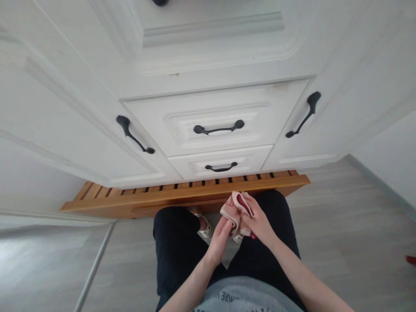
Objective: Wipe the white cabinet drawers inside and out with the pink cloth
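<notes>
A crumpled pink cloth [231,211] with a darker red inner side is bunched up between my two hands, above my knees. My left hand [220,241] grips its lower left part, the fingers tucked against the fabric. On the other side my right hand [258,220] is closed around the right part of the cloth, thumb pointing inward. A small dark-red bit of the cloth hangs out below my right hand. Parts of the fingers on both hands are hidden by the folds.
A white cabinet with black-handled drawers [218,128] and doors stands in front of me. Along its foot runs a slatted wooden bench [182,197], close to my knees. Grey wood-look floor [341,216] lies around, with a floor rail [95,264] at left and a red object [411,260] at right.
</notes>
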The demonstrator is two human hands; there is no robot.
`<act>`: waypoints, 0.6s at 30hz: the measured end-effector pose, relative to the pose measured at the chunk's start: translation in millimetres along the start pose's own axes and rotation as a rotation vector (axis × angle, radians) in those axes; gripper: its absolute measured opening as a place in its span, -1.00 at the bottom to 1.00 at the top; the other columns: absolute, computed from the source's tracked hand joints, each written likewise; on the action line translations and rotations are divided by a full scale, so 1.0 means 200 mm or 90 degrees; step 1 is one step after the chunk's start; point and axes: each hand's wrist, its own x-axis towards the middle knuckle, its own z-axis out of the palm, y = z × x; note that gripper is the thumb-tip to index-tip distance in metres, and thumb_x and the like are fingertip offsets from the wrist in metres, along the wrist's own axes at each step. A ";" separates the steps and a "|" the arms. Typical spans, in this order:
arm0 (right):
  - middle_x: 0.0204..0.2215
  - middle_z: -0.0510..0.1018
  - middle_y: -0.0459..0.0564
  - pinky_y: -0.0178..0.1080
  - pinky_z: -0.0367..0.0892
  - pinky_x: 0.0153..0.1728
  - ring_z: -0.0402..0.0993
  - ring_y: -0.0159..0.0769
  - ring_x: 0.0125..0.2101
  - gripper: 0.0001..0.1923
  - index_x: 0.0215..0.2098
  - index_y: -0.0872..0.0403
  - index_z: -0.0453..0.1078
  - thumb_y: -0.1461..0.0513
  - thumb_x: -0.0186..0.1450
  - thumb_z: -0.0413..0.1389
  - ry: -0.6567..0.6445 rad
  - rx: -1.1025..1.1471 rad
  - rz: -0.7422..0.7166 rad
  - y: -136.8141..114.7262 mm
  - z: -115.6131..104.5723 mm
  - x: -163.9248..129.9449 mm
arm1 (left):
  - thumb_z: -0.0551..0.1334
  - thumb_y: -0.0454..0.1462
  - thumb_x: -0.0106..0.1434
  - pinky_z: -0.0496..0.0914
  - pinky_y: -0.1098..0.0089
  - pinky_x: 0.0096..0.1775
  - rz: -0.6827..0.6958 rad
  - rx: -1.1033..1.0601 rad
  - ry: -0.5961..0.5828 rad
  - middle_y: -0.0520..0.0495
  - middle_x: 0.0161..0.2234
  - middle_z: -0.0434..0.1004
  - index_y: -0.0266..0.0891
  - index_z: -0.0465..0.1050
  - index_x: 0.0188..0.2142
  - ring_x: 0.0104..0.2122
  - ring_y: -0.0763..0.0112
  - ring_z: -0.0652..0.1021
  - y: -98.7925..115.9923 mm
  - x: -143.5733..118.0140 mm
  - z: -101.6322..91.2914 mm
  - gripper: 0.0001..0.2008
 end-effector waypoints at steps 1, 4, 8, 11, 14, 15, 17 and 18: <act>0.29 0.36 0.06 0.16 0.03 0.40 0.20 0.03 0.34 -0.42 0.19 -0.05 0.46 0.30 0.18 0.14 0.003 -0.062 -0.053 -0.01 0.01 -0.01 | 0.30 0.07 0.30 0.23 0.13 0.34 0.006 0.020 -0.020 -0.18 0.28 0.42 -0.17 0.41 0.22 0.31 0.00 0.36 0.02 -0.01 0.00 -0.39; 0.43 0.13 0.04 0.18 -0.01 0.42 0.00 0.02 0.43 -0.33 0.35 -0.12 0.30 0.28 0.27 0.13 -0.023 -0.155 -0.144 -0.01 0.05 -0.08 | 0.39 0.01 0.24 0.26 0.12 0.32 0.024 0.062 -0.018 -0.19 0.26 0.45 -0.16 0.37 0.25 0.28 -0.01 0.40 0.06 -0.02 0.01 -0.34; 0.42 0.17 -0.01 0.19 0.01 0.42 0.09 -0.02 0.41 -0.44 0.29 -0.18 0.38 0.25 0.34 0.10 -0.054 -0.123 -0.117 0.04 0.09 -0.16 | 0.42 -0.04 0.22 0.29 0.13 0.29 -0.010 0.060 0.012 -0.22 0.23 0.48 -0.19 0.38 0.24 0.24 0.00 0.45 0.05 -0.02 -0.04 -0.35; 0.28 0.39 0.02 0.15 0.03 0.42 0.24 -0.03 0.33 -0.62 0.13 -0.13 0.52 0.15 0.38 0.10 -0.003 -0.011 0.006 0.05 0.06 -0.16 | 0.44 -0.06 0.21 0.36 0.18 0.21 -0.048 -0.011 0.006 -0.23 0.17 0.54 -0.20 0.42 0.21 0.16 0.05 0.52 0.02 -0.03 -0.08 -0.37; 0.20 0.50 0.02 0.11 0.12 0.38 0.31 -0.03 0.28 -0.60 0.13 -0.08 0.50 0.06 0.36 0.17 -0.012 0.161 0.115 0.04 -0.01 -0.15 | 0.48 -0.04 0.14 0.45 0.30 -0.01 -0.066 -0.052 0.086 -0.20 -0.06 0.67 -0.28 0.55 0.01 -0.09 0.19 0.61 0.02 -0.02 -0.11 -0.47; 0.18 0.52 0.01 0.09 0.18 0.34 0.34 -0.03 0.27 -0.57 0.15 -0.07 0.48 0.04 0.34 0.19 -0.020 0.215 0.146 0.03 -0.04 -0.15 | 0.48 -0.02 0.12 0.45 0.34 -0.06 -0.062 -0.057 0.122 -0.16 -0.13 0.67 -0.28 0.56 -0.05 -0.15 0.25 0.60 0.03 -0.02 -0.12 -0.50; 0.11 0.58 0.02 0.02 0.33 0.23 0.44 -0.04 0.19 -0.52 0.13 -0.04 0.47 0.01 0.29 0.25 -0.003 0.305 0.212 0.02 -0.09 -0.14 | 0.47 0.02 0.10 0.44 0.40 -0.12 -0.042 -0.059 0.180 -0.07 -0.19 0.66 -0.23 0.54 -0.08 -0.21 0.34 0.58 0.05 0.00 -0.15 -0.50; 0.05 0.61 0.01 -0.01 0.39 0.17 0.50 -0.04 0.13 -0.51 0.10 -0.04 0.47 0.01 0.25 0.28 0.018 0.344 0.246 0.02 -0.12 -0.13 | 0.45 0.04 0.11 0.43 0.41 -0.12 -0.031 -0.056 0.201 -0.04 -0.20 0.65 -0.20 0.51 -0.07 -0.22 0.37 0.57 0.06 0.01 -0.18 -0.49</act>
